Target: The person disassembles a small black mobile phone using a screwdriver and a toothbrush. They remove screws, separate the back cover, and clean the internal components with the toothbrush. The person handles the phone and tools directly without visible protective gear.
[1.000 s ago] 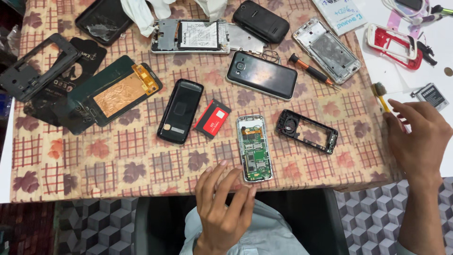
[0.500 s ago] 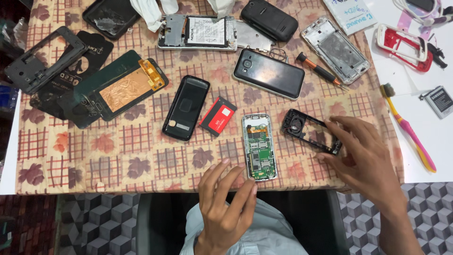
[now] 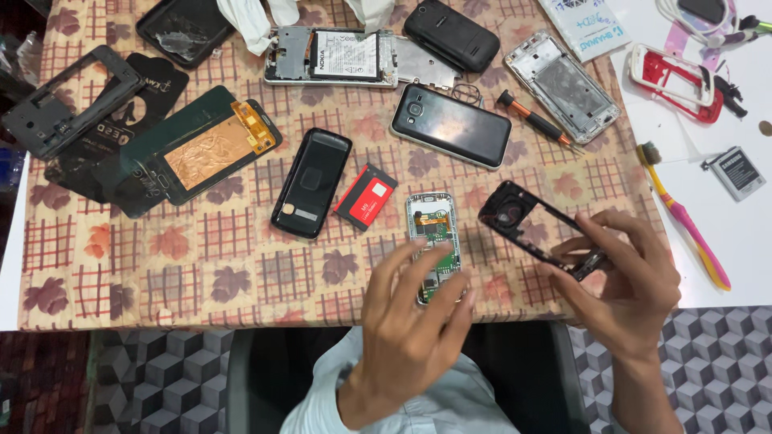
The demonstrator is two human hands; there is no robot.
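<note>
Black phone frame (image 3: 537,231) (hollow, round opening at top), right hand (image 3: 623,281) pinching it

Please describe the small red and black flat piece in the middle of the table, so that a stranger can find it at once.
Start at the patterned tablecloth and find the black phone lying face down near its centre. Just right of it, beside the green circuit board under the left hand, lies the battery. It is the only red rectangle with a black edge on the cloth.
</note>
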